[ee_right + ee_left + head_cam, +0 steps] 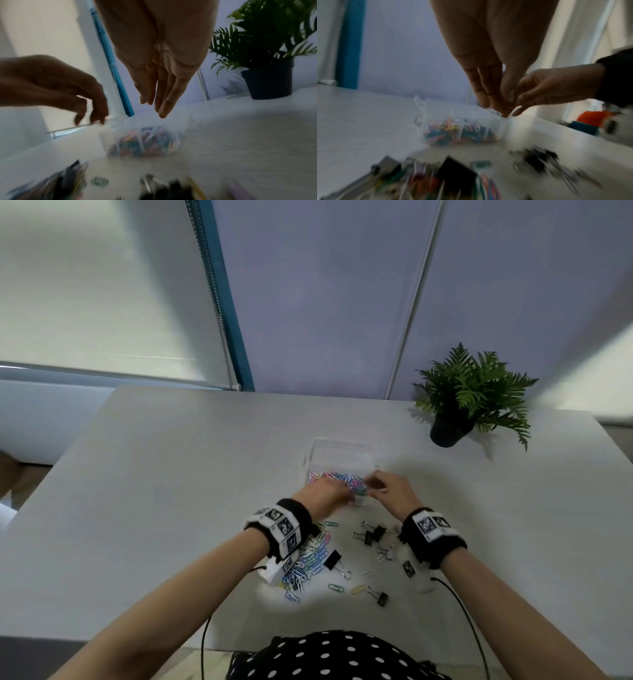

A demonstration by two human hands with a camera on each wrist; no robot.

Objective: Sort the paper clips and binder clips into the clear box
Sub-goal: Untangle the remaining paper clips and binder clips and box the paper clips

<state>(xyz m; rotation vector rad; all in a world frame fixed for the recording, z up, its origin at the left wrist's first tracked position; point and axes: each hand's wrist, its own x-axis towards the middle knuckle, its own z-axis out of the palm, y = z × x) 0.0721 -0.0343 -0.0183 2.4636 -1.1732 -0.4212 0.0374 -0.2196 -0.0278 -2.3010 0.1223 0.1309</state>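
Beneath both hands' fingers (163, 108), clear box (339, 455)

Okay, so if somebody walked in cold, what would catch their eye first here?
Probably the clear box, its near half full of bright paper clips, with the left hand and right hand meeting over it. Then the loose heap of coloured clips and black binder clips nearer the person, and the potted fern far right.
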